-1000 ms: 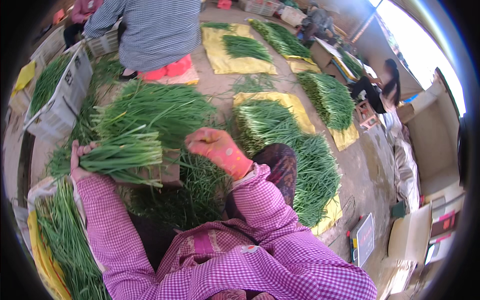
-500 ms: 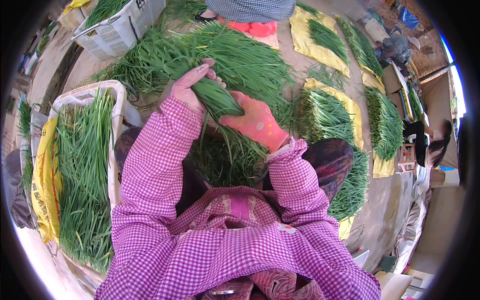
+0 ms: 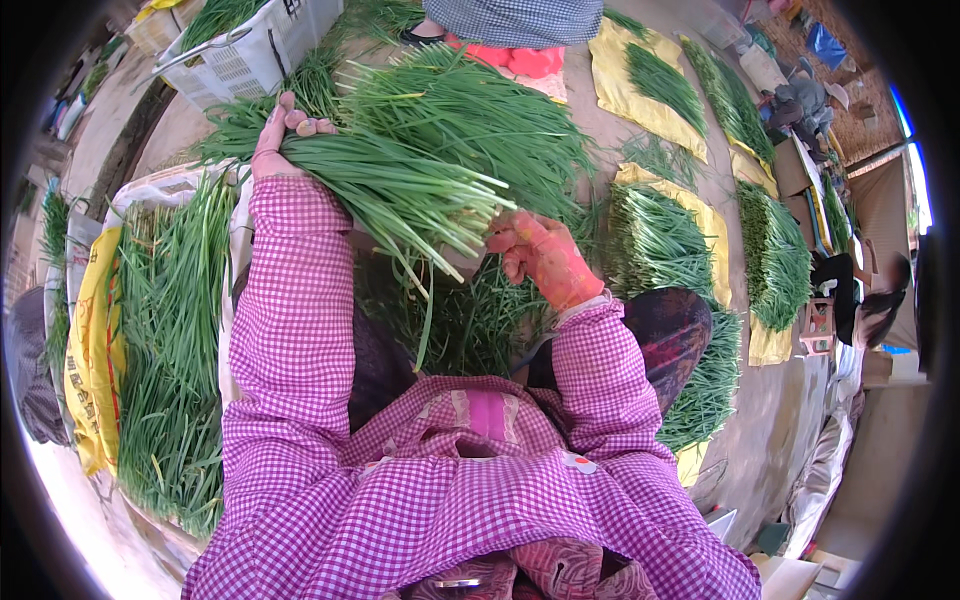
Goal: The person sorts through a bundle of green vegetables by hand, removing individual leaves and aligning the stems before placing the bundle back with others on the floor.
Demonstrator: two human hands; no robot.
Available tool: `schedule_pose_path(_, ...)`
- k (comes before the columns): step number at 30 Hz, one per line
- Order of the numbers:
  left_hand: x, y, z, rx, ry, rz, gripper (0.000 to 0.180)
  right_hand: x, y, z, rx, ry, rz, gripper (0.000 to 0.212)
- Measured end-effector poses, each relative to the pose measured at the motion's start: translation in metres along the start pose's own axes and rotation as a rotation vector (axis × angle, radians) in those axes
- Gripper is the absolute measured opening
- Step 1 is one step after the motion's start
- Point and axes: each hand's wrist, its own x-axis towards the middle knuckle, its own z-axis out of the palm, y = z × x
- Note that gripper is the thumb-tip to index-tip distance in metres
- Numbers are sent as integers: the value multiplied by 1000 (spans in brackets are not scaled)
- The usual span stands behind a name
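A bunch of garlic chives [image 3: 400, 185] lies slantwise in front of me, its pale cut ends pointing right. My left hand [image 3: 280, 140], in a pale glove, is closed around the leafy left end. Beside the pale ends is my right hand [image 3: 545, 255], in an orange-red glove with its fingers curled in; whether anything is pinched there I cannot make out. Behind the bunch spreads a large heap of chives [image 3: 470, 110]. Below my hands, between my knees, lie loose, darker chives [image 3: 455, 320]. One long leaf hangs down from the bunch.
At my left stands a white crate [image 3: 235, 260] filled with chives, a yellow sack [image 3: 95, 360] along its side. Another white crate [image 3: 265, 60] is at the far left. Chive bundles [image 3: 655, 235] lie on yellow sheets [image 3: 705, 215] at right. A person [image 3: 510, 20] is opposite.
My left hand has moved left with the bunch, whose pale ends now show at the right. My right hand has come off the bunch and shifted right.
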Motion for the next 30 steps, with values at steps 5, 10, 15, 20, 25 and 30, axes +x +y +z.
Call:
schedule_pose_path(5, 3, 14, -1, 25, 224, 116, 16, -1, 1, 20, -82, -119, -100, 42)
schedule_pose_path(10, -11, -12, 14, 147, 250, 174, 13, 11, 26, 73, 467, -224, -185, 58)
schedule_pose_path(15, -24, -15, 23, 159, 53, -62, 25, 5, 12, 80, 686, 14, -156, 41)
schedule_pose_path(20, -22, -18, 17, 622, 5, 75, 30, -14, -5, 68, 575, 19, -181, 42)
schedule_pose_path(25, 5, 9, -7, 950, 163, 349, 32, -20, 4, 41, 404, -250, -229, 25)
schedule_pose_path(30, 0, 37, 0, 573, 382, 398, 17, -38, -17, 17, 239, -342, -369, 22)
